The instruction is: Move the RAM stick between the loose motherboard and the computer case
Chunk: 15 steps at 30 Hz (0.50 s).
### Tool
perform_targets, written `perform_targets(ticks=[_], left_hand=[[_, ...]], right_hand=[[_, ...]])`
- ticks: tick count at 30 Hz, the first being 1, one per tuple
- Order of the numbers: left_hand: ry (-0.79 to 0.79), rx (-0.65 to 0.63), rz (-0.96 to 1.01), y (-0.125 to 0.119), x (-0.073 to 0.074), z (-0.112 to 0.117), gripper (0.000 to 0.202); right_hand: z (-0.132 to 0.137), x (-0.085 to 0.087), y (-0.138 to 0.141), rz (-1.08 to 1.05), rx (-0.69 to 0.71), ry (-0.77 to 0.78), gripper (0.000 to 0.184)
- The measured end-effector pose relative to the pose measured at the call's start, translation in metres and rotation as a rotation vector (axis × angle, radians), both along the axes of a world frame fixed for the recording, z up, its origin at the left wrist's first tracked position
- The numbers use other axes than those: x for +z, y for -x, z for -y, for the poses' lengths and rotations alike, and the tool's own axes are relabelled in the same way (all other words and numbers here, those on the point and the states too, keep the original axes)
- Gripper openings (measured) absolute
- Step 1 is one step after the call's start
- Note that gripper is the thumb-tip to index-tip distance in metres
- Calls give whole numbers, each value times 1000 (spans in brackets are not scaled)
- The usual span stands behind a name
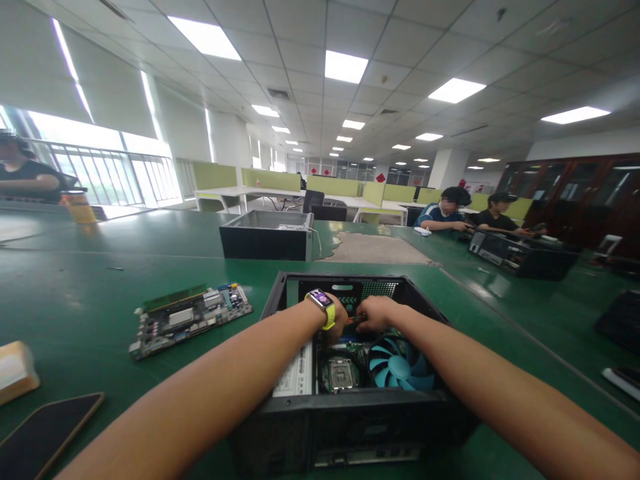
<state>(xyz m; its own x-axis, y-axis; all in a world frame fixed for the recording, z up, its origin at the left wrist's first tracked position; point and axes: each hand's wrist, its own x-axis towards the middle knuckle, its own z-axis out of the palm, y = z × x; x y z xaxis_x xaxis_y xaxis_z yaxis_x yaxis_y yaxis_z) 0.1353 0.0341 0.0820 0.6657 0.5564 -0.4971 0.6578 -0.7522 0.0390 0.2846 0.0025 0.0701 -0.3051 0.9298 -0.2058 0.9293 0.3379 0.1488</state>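
A black computer case (350,402) lies open in front of me, and both my hands reach down into its far half. My left hand (339,319) wears a smartwatch (320,300) with a yellow-green strap; its fingers point down and are mostly hidden. Close beside it, my right hand (375,313) has its fingers curled together, and whatever they hold is too small to name. Something reddish shows between the hands. Nearer to me inside the case are a blue-bladed fan (399,367) and a CPU socket (341,374) on a circuit board.
On the green table (165,393) a loose motherboard (193,319) lies to the left, with a phone (50,433) nearer. Another case (267,240) stands beyond mine. Two people (445,212) sit at the right behind an open case (520,253); another person (25,170) is far left.
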Motion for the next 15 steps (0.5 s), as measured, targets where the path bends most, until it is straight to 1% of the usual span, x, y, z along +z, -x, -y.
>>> perform_targets(ticks=[2,4,6,9,11,13,14,15], left_hand=[[54,-2,-98,2,4,1,15],[67,-12,-103,5,13,4,14],[55,-30,-7,10,26,8,15],[33,-59,164,21,50,9,18],[64,-75,314,32,63,7,22],[153,-60,569,47,72,1,25],[188,-19,731,57,74,-2,25],[183,63,907,68,75,-6,24]], right_hand=[[0,0,0,-38,-25,-22,37],[1,3,0,-72,-52,-41,35],[1,11,1,-95,-74,-50,32],[2,30,6,-134,-101,-72,31],[3,45,14,-160,-116,-109,36],[8,60,27,-202,-142,-191,40],[12,66,37,-229,-164,-254,41],[18,71,47,-256,-190,-325,42]])
